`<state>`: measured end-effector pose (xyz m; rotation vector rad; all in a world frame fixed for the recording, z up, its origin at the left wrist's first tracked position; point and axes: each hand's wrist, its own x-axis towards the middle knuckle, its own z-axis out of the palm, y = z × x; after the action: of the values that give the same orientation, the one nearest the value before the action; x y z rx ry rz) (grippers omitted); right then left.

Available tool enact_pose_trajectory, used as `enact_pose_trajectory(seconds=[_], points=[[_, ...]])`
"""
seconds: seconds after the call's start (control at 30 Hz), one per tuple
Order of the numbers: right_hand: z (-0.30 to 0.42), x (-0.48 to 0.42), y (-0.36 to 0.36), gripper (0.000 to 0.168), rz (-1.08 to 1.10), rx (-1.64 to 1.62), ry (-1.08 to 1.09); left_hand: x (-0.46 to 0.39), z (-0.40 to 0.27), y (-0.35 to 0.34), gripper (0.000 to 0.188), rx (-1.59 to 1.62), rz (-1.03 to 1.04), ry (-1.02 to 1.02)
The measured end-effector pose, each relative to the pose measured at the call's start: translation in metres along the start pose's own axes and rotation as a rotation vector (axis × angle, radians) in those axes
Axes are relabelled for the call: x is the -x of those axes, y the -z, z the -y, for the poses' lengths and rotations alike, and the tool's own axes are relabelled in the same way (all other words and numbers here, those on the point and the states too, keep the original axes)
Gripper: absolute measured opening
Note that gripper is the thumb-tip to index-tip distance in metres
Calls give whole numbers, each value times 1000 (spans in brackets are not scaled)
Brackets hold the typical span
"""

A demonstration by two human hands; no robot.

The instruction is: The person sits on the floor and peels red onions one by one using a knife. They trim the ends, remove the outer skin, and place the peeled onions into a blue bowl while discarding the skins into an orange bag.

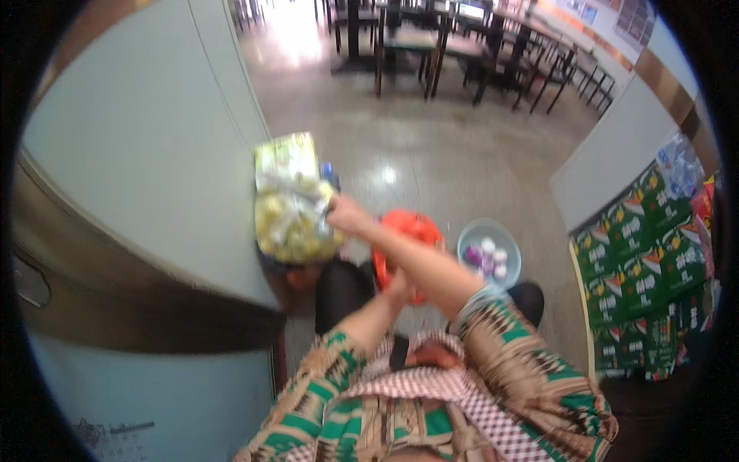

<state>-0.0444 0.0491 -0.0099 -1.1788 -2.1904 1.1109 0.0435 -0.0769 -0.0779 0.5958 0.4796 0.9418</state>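
Observation:
My right hand [349, 215] reaches across to the left, closed around what looks like a knife [291, 187], its pale blade blurred. The blade lies over a clear plastic bag [288, 228] of yellow-green produce, too blurred to name. Below the right forearm, my left hand [401, 286] is at a red plastic bag [410, 222] between my legs. Its fingers are partly hidden, and whether they grip the bag is unclear. To the right of the red bag, a translucent basin [489, 228] on the floor contains several purple and white vegetables [488, 257], apparently onions.
A light panel [150, 127] rises close on my left. Several flattened green printed cartons [635, 254] cover the right side, with crumpled clear plastic [681, 164] on top. A blue item [328, 170] sits behind the produce bag. Dark tables and chairs [427, 52] stand farther back on the floor.

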Motion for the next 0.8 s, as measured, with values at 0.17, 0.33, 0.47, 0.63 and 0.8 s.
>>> enact_pose_trajectory(seconds=[0.17, 0.33, 0.47, 0.63, 0.8], points=[[7, 145, 121, 35, -303, -201, 149, -4, -33, -6, 68, 269, -264, 49], [-16, 243, 163, 22, -508, -352, -108, 9, -55, -25, 60, 306, -148, 76], [-47, 280, 159, 27, -472, -367, -237, 1, -39, -14, 57, 185, -43, 30], [-65, 295, 118, 40, -584, -218, 19, 4, -38, -36, 58, 73, -29, -82], [-61, 290, 92, 42, -530, 208, 16, -5, -10, 4, 40, 13, -82, -75]])
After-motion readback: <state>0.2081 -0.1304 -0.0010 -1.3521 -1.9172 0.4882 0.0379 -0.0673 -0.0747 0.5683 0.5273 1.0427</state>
